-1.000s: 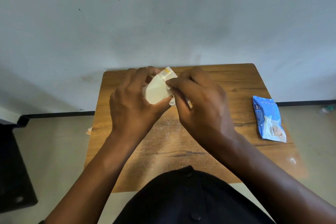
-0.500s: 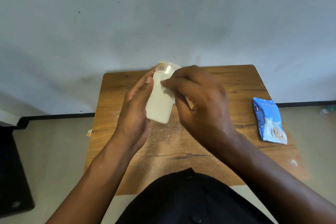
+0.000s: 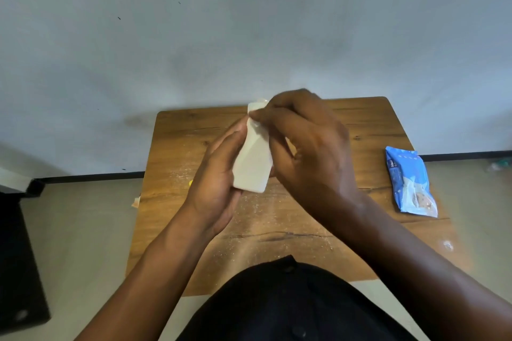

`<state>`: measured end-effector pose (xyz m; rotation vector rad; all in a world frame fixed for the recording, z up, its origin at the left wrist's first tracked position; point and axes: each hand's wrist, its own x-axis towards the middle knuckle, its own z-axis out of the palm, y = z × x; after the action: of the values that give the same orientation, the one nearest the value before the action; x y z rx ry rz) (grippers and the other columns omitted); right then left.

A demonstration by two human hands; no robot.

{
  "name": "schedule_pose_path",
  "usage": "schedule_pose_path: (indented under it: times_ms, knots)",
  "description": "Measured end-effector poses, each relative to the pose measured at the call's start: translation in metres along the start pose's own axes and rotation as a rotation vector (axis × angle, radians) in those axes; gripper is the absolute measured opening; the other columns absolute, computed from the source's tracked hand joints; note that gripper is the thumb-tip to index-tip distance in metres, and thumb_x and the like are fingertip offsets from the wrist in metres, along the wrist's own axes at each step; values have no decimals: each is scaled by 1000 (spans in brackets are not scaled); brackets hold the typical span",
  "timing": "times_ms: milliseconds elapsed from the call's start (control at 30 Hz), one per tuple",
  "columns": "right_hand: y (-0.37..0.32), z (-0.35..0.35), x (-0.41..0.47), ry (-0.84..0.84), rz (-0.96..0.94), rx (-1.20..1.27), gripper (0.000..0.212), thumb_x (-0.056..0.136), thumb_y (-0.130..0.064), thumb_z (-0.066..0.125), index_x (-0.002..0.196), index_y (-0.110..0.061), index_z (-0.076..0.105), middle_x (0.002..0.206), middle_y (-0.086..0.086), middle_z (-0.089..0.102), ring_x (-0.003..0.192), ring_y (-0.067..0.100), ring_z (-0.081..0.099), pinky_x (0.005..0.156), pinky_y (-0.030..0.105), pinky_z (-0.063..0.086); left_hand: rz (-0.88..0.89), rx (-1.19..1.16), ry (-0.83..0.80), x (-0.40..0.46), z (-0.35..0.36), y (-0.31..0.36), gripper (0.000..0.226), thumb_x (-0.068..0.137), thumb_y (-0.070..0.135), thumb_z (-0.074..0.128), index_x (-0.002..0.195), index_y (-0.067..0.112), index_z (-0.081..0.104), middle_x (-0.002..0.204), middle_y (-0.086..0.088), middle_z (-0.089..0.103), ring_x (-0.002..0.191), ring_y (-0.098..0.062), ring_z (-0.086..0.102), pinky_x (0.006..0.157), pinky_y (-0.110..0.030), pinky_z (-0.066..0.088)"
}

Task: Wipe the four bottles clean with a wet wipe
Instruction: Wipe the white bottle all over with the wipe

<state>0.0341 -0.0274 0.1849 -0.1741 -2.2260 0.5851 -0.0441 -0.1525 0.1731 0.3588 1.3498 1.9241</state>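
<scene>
Bottle (image 3: 252, 163) first: in the head view it is a small white one, held up in the air over the middle of the wooden tabletop (image 3: 365, 130), near the center of the frame. It leans a little, with its top pointing to the upper part of the frame and its flat bottom pointing down toward the person.

The left hand (image 3: 219, 177) holds the bottle from the left side, with the fingers laid along it and the bottom end near the palm. The right hand (image 3: 307, 147) is curled over the top end and right side of the bottle. Its fingers pinch something white at the top. That looks like the wet wipe (image 3: 253, 108), but most of it is hidden, so I cannot be sure. Both hands are close together on the one bottle.

A blue pack of wipes (image 3: 410, 183) lies on the right side of the tabletop, well apart from the hands. No other bottles can be seen.

I think the bottle is light, since it is easy to hold up. It looks like smooth, hard plastic. A wet wipe could make it slippery. The safest place to hold it is around the wide middle, while the other hand rubs the top.
</scene>
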Motion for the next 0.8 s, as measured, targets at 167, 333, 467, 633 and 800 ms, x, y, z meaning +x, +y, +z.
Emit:
schedule_pose_path:
  times_ms: [167,333,467,633,800]
  knots:
    - [-6,3,-8,8,-34,21,18,88,5,78,104,-2,81,100,13,74,90,33,69,75,44,53,-42,-72,77,-3,4,0,52,111,45,33,106,20,78,102,-6,77,96,-17,73,76,-30,58]
    - [-22,10,-43,-191,-95,143,22,89,9,70,105,-2,80,103,13,74,96,29,68,83,45,53,-80,-191,114,1,0,8,73,108,60,27,148,5,53,142,-28,60,120,-34,62,99,-37,53]
    - [-17,9,-45,-233,-117,139,23,91,8,70,108,-3,80,106,12,73,99,27,68,85,43,55,-58,-183,93,0,-1,14,62,107,49,45,142,0,58,123,-20,69,97,-25,67,83,-31,58]
    - [0,0,-11,-24,-16,39,16,92,2,71,103,-1,81,99,13,73,91,28,69,74,35,53,-41,-180,96,-4,6,8,47,104,38,52,139,8,62,116,-12,73,102,-21,71,81,-32,61]
    - [2,-6,-6,11,16,65,17,92,0,70,105,-3,80,102,12,73,92,23,69,72,33,53,-112,-259,78,-5,2,7,50,105,44,49,142,11,61,123,-11,71,110,-23,68,90,-37,59]
